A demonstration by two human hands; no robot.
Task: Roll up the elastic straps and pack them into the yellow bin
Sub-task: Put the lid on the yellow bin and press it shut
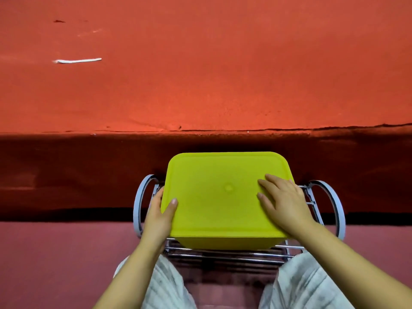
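The yellow bin (223, 197) sits closed under its yellow lid (214, 175), resting on a chrome wire rack (227, 255) with 2 grey hoop-shaped ends, 1 on each side of the bin. The rack stands just in front of the bin's near wall and runs under it.

The left hand (159, 217) grasps the left edge of the bin: the thumb lies on top of the lid near its left rim, while the fingers curl down over the side, mostly hidden behind the bin. The right hand (283, 204) lies flat on the right part of the lid, fingers straight and spread a little, palm pressed down near the bin's right rim; it clasps nothing.

Beyond the bin, a long surface covered in orange-red cloth (200, 74) stretches across the view, its front edge dropping into shadow just behind the bin. Far from the bin, up and to its left on that cloth, lies 1 white elastic strap (78, 61), flat and unrolled.

Below the bin, on either side of the rack, the person's knees show in pale striped trousers (165, 286) above a dull pink floor (55, 264).
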